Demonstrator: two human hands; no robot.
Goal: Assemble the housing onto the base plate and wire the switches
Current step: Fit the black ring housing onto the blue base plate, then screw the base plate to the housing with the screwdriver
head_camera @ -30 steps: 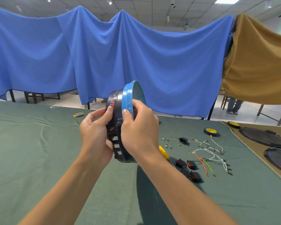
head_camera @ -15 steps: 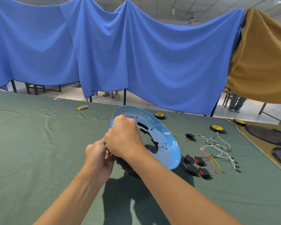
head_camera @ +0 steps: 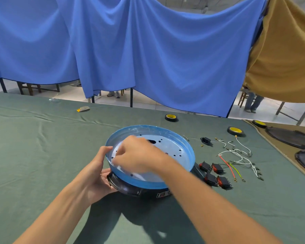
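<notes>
A round base plate point(head_camera: 181, 138) wrapped in blue film lies rim up on the black housing point(head_camera: 130, 188), resting on the green cloth. My left hand point(head_camera: 97, 173) grips the left side of both parts, thumb over the blue rim. My right hand point(head_camera: 137, 155) is inside the plate with fingers bunched near its left wall; the blur hides whether they pinch anything. To the right lie several black and red rocker switches point(head_camera: 214, 173) and a tangle of white, red and green wires point(head_camera: 236, 157). A black socket point(head_camera: 205, 140) sits behind them.
Rolls of black and yellow tape point(head_camera: 170, 117) point(head_camera: 235, 130) point(head_camera: 258, 123) lie at the back. Black round lids point(head_camera: 289, 136) rest on a tan mat at the right edge. A small yellow-grey object point(head_camera: 83, 108) lies far left. Blue and tan cloths hang behind the table.
The plate and housing came down from an upright hold in the air to lying flat on the cloth. My right hand moved from the rim into the plate.
</notes>
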